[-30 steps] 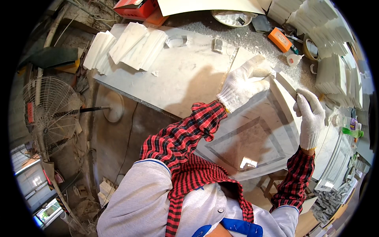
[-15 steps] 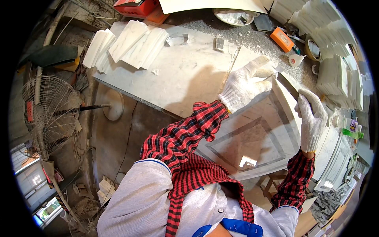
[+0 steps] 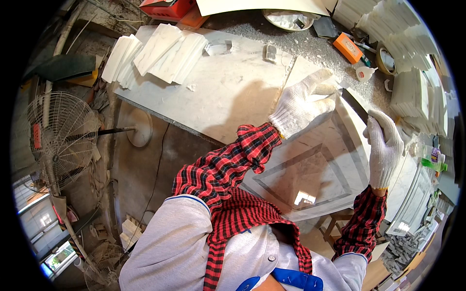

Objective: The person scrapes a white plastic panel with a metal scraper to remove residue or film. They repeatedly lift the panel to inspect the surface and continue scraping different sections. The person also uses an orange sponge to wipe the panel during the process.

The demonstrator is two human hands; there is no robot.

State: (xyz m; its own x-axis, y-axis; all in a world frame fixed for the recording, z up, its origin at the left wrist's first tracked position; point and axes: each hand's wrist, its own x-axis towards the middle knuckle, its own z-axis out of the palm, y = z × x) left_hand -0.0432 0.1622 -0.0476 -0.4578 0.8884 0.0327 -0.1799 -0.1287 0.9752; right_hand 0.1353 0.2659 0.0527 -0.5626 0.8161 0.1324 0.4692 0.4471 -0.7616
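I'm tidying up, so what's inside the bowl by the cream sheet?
White pieces and a small dark thing show inside the bowl. The cream sheet covers its far part, and anything beneath the pieces is hidden.

I look down from the left fisheye camera on the person's head, past the chest (image 3: 247, 257), at left hand (image 3: 302, 104), right hand (image 3: 385, 145) and bench (image 3: 310, 52) close below.

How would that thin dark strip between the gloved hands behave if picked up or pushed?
The dark strip looks straight, so it is probably stiff rather than floppy. Being narrow for its length, it may snap if stressed. Its flat face suggests it would slide rather than roll.
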